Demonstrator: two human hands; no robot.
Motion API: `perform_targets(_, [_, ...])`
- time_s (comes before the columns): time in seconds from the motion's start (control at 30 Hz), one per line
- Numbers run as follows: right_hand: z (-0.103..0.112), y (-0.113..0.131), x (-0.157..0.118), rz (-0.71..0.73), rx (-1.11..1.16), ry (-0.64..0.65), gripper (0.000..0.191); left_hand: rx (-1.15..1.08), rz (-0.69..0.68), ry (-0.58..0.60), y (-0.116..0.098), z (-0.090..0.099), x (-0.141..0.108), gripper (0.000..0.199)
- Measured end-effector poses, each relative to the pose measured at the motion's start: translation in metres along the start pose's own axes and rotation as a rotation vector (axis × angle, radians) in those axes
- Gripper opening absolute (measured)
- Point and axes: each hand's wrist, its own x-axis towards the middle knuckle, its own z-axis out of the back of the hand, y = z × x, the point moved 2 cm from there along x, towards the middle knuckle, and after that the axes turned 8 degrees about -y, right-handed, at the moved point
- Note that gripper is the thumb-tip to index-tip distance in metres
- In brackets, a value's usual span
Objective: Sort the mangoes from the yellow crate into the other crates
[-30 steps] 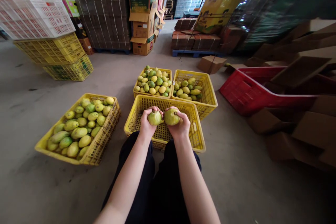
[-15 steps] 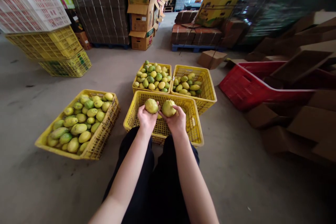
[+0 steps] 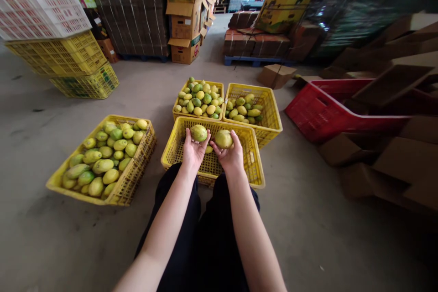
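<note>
My left hand holds a yellow-green fruit, its thumb and fingers around the sides. Just to the right, my right hand grips a second yellowish fruit. Both fruits are above the near yellow crate, in which part of another yellow fruit shows between my hands. Behind it stand a crate heaped with green and yellow fruit and a partly filled crate. A full crate of larger fruit sits on the left.
On the right, a red crate holds cardboard, with flattened boxes beside it. Stacked crates stand at the far left. A small carton lies on the floor behind, near a blue pallet.
My hands have moved slightly apart, and both fruits have turned in the fingers. The left fruit now shows a greener side and is a little higher.
</note>
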Motion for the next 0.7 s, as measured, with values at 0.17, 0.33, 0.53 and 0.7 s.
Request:
perform_targets(0.17, [0.0008, -0.0005, -0.0002, -0.038, -0.076, 0.005, 0.032, -0.022, 0.02, -0.005, 0.0008, 0.0009, -0.0004, 0.035])
perform_targets(0.33, [0.0013, -0.0006, -0.0009, -0.069, -0.087, -0.018, 0.037, -0.028, 0.042, -0.043, 0.0017, 0.0035, 0.0018, 0.033])
perform_targets(0.53, [-0.0001, -0.0003, -0.0032, -0.106, -0.082, -0.051, 0.041, -0.015, 0.021, -0.042, 0.0025, 0.0046, 0.0034, 0.033])
perform_targets(0.7, [-0.0026, -0.001, -0.0058, -0.128, -0.119, -0.041, 0.04, 0.005, 0.023, -0.062, 0.0025, 0.0047, 0.0026, 0.028])
